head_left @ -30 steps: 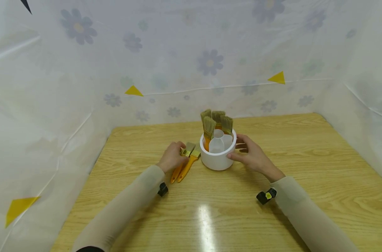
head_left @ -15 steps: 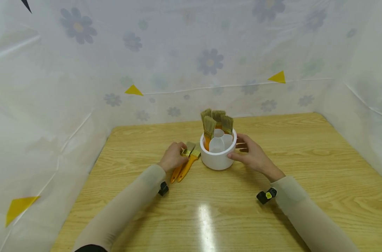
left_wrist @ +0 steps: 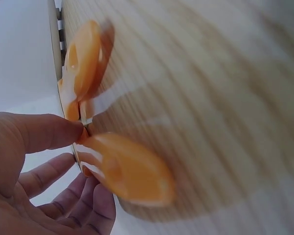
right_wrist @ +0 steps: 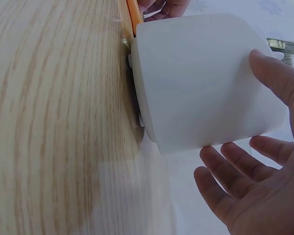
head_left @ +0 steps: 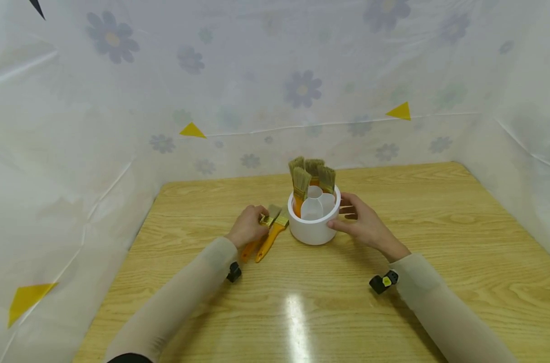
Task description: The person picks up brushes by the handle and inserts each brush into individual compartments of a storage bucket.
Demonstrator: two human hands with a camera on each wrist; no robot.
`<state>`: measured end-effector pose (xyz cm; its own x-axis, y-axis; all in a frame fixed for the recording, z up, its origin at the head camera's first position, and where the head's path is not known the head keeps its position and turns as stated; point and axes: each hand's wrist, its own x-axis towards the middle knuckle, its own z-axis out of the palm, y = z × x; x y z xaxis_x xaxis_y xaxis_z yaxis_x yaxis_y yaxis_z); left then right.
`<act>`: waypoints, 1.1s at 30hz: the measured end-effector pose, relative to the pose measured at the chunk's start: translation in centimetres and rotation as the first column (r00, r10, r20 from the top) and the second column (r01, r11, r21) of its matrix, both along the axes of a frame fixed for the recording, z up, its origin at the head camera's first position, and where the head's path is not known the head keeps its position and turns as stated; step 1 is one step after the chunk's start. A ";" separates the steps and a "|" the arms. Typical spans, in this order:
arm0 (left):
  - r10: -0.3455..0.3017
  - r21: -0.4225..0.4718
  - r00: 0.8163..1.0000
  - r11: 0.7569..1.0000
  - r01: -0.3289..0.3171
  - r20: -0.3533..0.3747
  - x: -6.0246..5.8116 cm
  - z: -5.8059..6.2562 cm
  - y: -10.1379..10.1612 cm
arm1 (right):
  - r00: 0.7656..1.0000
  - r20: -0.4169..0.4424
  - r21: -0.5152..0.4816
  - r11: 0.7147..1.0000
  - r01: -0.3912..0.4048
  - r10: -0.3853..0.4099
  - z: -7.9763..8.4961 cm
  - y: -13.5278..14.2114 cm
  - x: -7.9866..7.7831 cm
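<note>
My left hand [head_left: 248,224] pinches a paintbrush [left_wrist: 132,169] near its metal band, its orange handle blurred in the left wrist view. Right beside it a second paintbrush [head_left: 269,244] with an orange handle lies on the table, bristles toward the back. A round white holder [head_left: 313,233] with inner compartments stands to the right of both. Several paintbrushes [head_left: 301,180] stand in it with bristles up, toward its back and left. My right hand [head_left: 364,223] steadies the holder from the right, thumb at the front near the rim and fingers along the side.
The wood-grain table [head_left: 392,322] reaches back to a pale flower-patterned sheet [head_left: 256,75] hung behind it. More sheeting closes off both sides. A small black camera sits on each wrist, the right one [head_left: 383,282] with a yellow mark.
The handle of the paintbrush in my left hand has swung left, away from the other one, opening a gap between the handles. My right hand and the holder stay in place.
</note>
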<state>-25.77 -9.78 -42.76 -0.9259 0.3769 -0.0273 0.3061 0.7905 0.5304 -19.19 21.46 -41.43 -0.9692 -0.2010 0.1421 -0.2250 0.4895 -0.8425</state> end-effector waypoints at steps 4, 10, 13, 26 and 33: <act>0.003 -0.011 1.000 1.000 -0.003 0.005 0.1 0.2 -0.2 | 1.000 0.001 0.003 1.000 0.003 -0.003 -0.1 0.0 0.0; -0.002 -0.021 1.000 1.000 0.002 -0.001 0.0 0.3 -0.5 | 1.000 0.003 0.008 1.000 0.006 -0.006 -0.1 0.0 0.0; 0.009 -0.011 1.000 1.000 -0.009 0.008 -0.1 0.3 -0.4 | 1.000 0.007 0.005 1.000 0.005 -0.005 0.0 0.0 0.0; 0.035 -0.045 0.999 0.998 -0.034 0.026 -0.3 0.4 -0.2 | 1.000 0.006 0.003 1.000 0.003 -0.003 0.0 -0.1 0.0; 0.033 -0.038 0.999 0.999 -0.031 0.040 -0.3 0.4 -0.4 | 1.000 0.004 0.003 1.000 0.002 -0.002 0.0 -0.1 0.0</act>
<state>-26.05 -10.15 -42.35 -0.9353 0.3450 -0.0786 0.2590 0.8189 0.5121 -19.14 21.35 -41.41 -0.9702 -0.1995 0.1378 -0.2208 0.4922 -0.8420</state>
